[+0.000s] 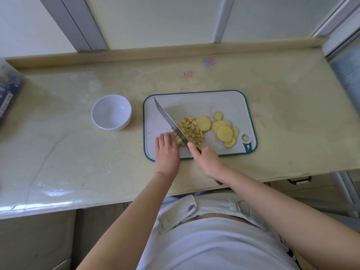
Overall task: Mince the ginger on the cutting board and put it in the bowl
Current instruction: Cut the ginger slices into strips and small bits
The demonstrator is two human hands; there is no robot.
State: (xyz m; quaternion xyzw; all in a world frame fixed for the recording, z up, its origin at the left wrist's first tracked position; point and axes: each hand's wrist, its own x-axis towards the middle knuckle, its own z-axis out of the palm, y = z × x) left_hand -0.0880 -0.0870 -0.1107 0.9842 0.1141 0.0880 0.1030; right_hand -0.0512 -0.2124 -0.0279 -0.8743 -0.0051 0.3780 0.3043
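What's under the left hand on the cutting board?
The left hand holds down ginger strips; their cut ends show at its fingertips, against the knife. How far they run beneath the fingers is covered.

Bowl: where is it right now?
In the head view the white bowl stands empty on the counter, just left of the cutting board without touching it, farther back than the left hand.

I'm at a worn home kitchen counter (pixel 272 90): a board (pixel 224 102) with sliced ginger (pixel 224 131), a knife (pixel 165 115), a white bowl (pixel 111 112), and a frosted window (pixel 155 20) just behind.
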